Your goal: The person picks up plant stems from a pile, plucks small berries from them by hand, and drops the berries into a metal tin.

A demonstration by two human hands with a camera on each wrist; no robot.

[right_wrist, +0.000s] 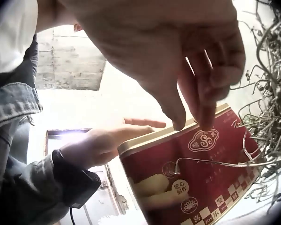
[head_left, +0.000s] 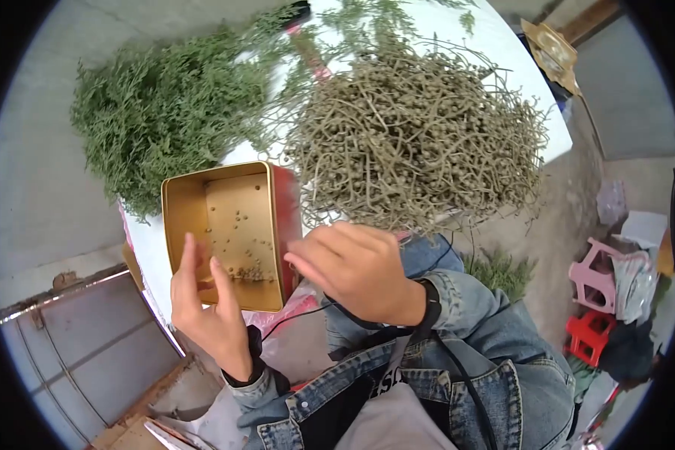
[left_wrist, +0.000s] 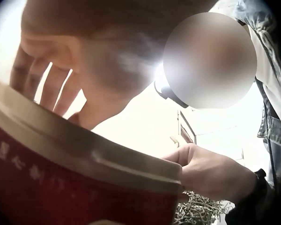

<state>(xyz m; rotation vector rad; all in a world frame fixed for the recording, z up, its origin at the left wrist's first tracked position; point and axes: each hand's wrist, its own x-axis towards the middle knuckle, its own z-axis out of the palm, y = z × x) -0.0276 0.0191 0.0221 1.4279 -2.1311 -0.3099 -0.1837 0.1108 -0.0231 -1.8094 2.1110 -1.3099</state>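
A rectangular tin (head_left: 286,225), red outside and gold within, stands tilted at the front left of the table in the head view. Small round brown seed-like bits (head_left: 251,271) lie scattered inside it, thickest along its near wall. My left hand (head_left: 210,307) reaches over the near left part of the tin, fingers extended and thumb apart. At the tin's right rim is my right hand (head_left: 352,270), its fingers loosely bent. The right wrist view shows a gap between that thumb (right_wrist: 173,112) and the fingertips, with nothing visible between them.
A big heap of dry stems with round heads (head_left: 420,142) covers the right of the white table (head_left: 555,131). Green feathery sprigs (head_left: 172,112) are piled at left. A pink stool (head_left: 596,283), a red stool (head_left: 591,337) and more greenery (head_left: 502,271) are on the floor.
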